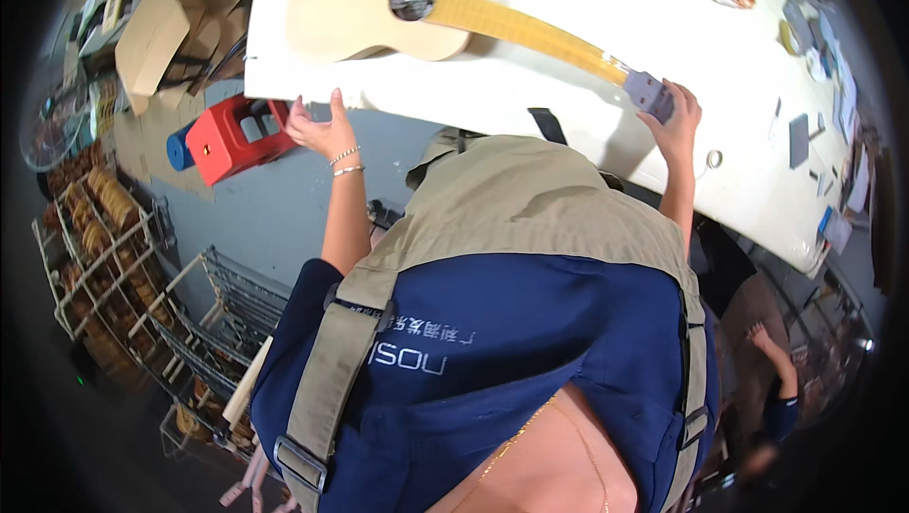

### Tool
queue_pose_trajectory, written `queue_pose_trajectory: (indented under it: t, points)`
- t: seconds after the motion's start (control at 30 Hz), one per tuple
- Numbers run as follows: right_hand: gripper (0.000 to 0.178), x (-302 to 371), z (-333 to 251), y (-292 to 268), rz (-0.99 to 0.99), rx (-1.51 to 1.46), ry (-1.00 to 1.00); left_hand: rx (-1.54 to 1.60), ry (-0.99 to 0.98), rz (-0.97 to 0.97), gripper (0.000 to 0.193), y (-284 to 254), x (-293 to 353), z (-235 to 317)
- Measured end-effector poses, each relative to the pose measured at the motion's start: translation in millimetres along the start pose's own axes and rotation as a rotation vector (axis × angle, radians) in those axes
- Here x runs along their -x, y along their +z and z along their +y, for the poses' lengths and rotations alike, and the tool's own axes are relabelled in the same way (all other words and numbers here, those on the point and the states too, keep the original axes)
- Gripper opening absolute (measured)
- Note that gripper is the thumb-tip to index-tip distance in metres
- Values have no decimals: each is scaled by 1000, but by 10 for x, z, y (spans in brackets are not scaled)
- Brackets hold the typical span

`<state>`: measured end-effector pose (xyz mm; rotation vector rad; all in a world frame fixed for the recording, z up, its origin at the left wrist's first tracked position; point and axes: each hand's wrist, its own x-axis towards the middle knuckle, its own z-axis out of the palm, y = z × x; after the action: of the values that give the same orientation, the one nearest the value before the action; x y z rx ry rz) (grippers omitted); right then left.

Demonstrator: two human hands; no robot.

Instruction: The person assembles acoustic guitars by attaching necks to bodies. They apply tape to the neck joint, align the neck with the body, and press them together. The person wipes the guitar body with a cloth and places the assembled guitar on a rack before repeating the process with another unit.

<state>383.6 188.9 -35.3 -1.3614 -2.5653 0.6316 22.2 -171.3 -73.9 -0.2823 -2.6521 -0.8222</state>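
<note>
An unfinished small guitar [355, 2] lies face up on the white table. Its body is bare pale wood, with a dark round sound hole. Yellow tape seems to cover its neck [525, 32], which slants down to the right. My right hand [676, 123] is closed round the grey headstock [650, 95], thumb on the near side. Just off the table's near edge, left of and below the guitar body, my left hand [324, 132] is raised with thumb and fingers apart. Nothing shows in it.
The white table [559, 125] carries tape rolls, a grey block [799, 141] and small scraps at right. A red plastic stool [237, 139] and cardboard [151, 49] are at left. Below them stand racks [114, 248] of wooden parts. Another person [757, 314] is at lower right.
</note>
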Motion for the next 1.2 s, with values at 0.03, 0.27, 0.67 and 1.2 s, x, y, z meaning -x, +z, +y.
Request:
queue_pose_trajectory:
  t: [0.03,0.27,0.67,1.2]
  points:
    - [76,29,-78,5,44,6,-6,8,253,46,54,-85,-122,327]
    - [73,10,-343,121,107,-225,-103,202,1040,-474,61,163,-562,1708]
    - [69,17,-307,220,144,-207,-42,343,1136,-834,51,526,-1107,1732]
    - [65,19,-297,264,151,-175,-40,157,1212,-799,67,421,-978,1444]
